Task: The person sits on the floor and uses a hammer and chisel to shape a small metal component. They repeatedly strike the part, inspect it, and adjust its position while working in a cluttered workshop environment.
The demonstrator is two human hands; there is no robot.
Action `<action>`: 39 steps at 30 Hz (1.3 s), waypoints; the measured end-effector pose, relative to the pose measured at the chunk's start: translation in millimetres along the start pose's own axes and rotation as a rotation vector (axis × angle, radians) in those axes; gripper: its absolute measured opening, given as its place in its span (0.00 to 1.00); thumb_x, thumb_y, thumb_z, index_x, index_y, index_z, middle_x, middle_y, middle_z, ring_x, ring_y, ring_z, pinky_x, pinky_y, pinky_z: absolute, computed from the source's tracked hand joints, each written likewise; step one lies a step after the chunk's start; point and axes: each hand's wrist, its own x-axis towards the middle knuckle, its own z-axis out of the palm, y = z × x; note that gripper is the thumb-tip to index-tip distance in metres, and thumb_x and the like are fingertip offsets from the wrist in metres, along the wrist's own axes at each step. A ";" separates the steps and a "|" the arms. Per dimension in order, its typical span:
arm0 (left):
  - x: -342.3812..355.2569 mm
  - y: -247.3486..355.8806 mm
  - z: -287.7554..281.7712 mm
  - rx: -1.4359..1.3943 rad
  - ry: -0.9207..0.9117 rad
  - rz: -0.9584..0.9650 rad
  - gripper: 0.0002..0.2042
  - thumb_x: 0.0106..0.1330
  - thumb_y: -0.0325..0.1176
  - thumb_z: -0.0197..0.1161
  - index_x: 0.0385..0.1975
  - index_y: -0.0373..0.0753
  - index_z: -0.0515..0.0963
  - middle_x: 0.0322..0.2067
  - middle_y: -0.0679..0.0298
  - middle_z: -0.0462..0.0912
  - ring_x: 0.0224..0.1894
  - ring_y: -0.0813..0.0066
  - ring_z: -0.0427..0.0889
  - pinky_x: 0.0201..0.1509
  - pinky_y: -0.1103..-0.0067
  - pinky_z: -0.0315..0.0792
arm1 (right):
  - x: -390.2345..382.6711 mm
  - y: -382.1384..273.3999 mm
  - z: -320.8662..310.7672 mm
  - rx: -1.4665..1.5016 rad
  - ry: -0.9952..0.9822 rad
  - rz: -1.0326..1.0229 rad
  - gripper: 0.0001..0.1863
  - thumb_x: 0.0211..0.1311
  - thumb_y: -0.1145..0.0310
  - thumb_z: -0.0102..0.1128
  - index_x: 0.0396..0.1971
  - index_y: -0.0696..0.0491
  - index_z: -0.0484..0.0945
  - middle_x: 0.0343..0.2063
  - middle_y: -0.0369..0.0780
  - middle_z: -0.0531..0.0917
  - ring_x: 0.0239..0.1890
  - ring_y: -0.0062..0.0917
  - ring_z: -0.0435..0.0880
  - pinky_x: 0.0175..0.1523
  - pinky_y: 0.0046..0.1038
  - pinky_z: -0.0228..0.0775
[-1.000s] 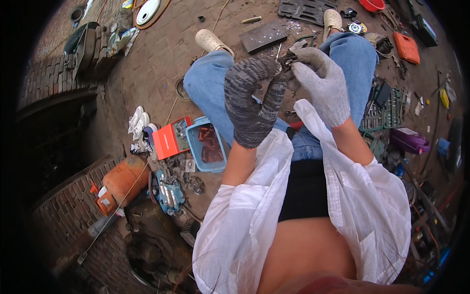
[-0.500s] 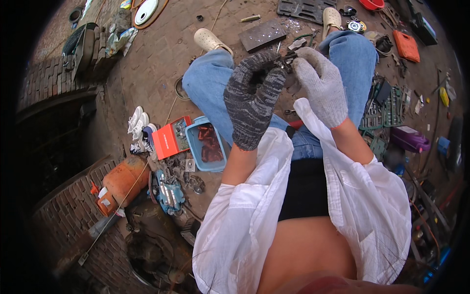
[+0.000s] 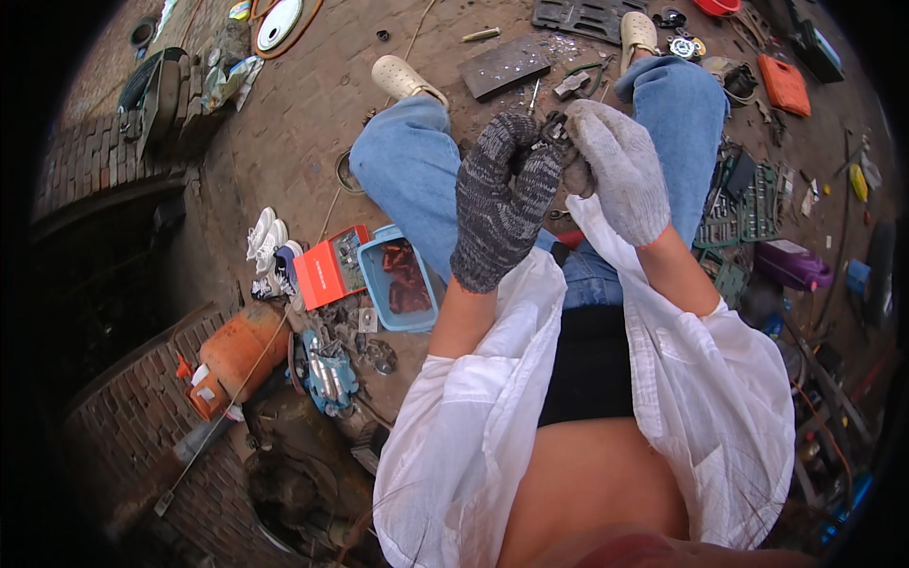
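Observation:
My left hand (image 3: 500, 210), in a dark grey knit glove, is closed on a small dark metal part (image 3: 555, 131), pinched between thumb and fingers. From the other side my right hand (image 3: 620, 166), in a pale grey glove, grips the same part, its fingers curled round it and partly hidden. The part's exact kind is too small to make out. Both hands are held up between my knees. On the ground beyond them lie a flat dark metal block (image 3: 505, 71), a hammer head (image 3: 571, 86) and green-handled pliers (image 3: 598, 76).
Left of my leg stand a blue basin (image 3: 377, 308) with reddish parts and a red box (image 3: 322, 276). An orange gas cylinder (image 3: 248, 343) lies farther left. To the right are an open green socket set (image 3: 757, 204), a purple jug (image 3: 793, 266) and an orange case (image 3: 783, 85).
My left hand has shifted slightly right and its fingers have drawn in. My right hand's fingers have curled more around the part, which has turned between the hands.

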 end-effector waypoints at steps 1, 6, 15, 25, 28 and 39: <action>0.1 0.6 0.5 0.004 0.021 0.031 0.10 0.54 0.28 0.59 0.34 0.32 0.71 0.26 0.61 0.75 0.27 0.76 0.73 0.33 0.81 0.69 | -0.4 3.8 0.8 -0.017 0.012 -0.039 0.14 0.51 0.75 0.49 0.40 0.60 0.71 0.36 0.49 0.76 0.36 0.40 0.76 0.41 0.31 0.68; 0.8 6.5 -0.1 -0.060 0.094 -0.029 0.10 0.53 0.28 0.60 0.34 0.32 0.71 0.26 0.62 0.75 0.27 0.77 0.73 0.33 0.82 0.69 | 3.0 34.4 4.9 -0.261 0.156 -0.543 0.14 0.54 0.75 0.47 0.41 0.62 0.70 0.39 0.48 0.75 0.39 0.39 0.75 0.45 0.33 0.66; 3.9 2.9 0.6 0.157 0.184 0.239 0.10 0.52 0.27 0.61 0.33 0.33 0.72 0.27 0.61 0.74 0.28 0.74 0.74 0.33 0.80 0.69 | 1.5 -5.5 3.3 0.222 0.159 -0.060 0.10 0.54 0.69 0.50 0.28 0.61 0.74 0.23 0.41 0.77 0.26 0.24 0.75 0.33 0.24 0.66; 3.5 0.9 -7.0 0.198 0.124 0.405 0.15 0.50 0.22 0.61 0.38 0.34 0.70 0.34 0.64 0.74 0.34 0.77 0.72 0.40 0.81 0.68 | -0.4 -14.0 6.0 0.406 0.116 0.013 0.09 0.50 0.69 0.54 0.25 0.60 0.74 0.20 0.36 0.76 0.25 0.15 0.72 0.31 0.18 0.65; 3.8 4.3 -6.0 0.032 0.109 0.375 0.13 0.51 0.22 0.60 0.38 0.34 0.71 0.35 0.62 0.74 0.35 0.76 0.73 0.41 0.81 0.68 | -1.5 -10.9 5.4 0.469 0.105 -0.022 0.08 0.49 0.70 0.54 0.26 0.60 0.74 0.21 0.36 0.75 0.25 0.15 0.72 0.32 0.19 0.65; 0.7 13.0 -5.4 -0.168 0.107 0.052 0.11 0.51 0.23 0.62 0.36 0.33 0.73 0.31 0.62 0.77 0.34 0.78 0.75 0.40 0.83 0.70 | 0.3 -9.8 6.9 0.368 0.119 -0.043 0.09 0.47 0.70 0.54 0.27 0.60 0.74 0.21 0.37 0.75 0.26 0.16 0.72 0.32 0.19 0.65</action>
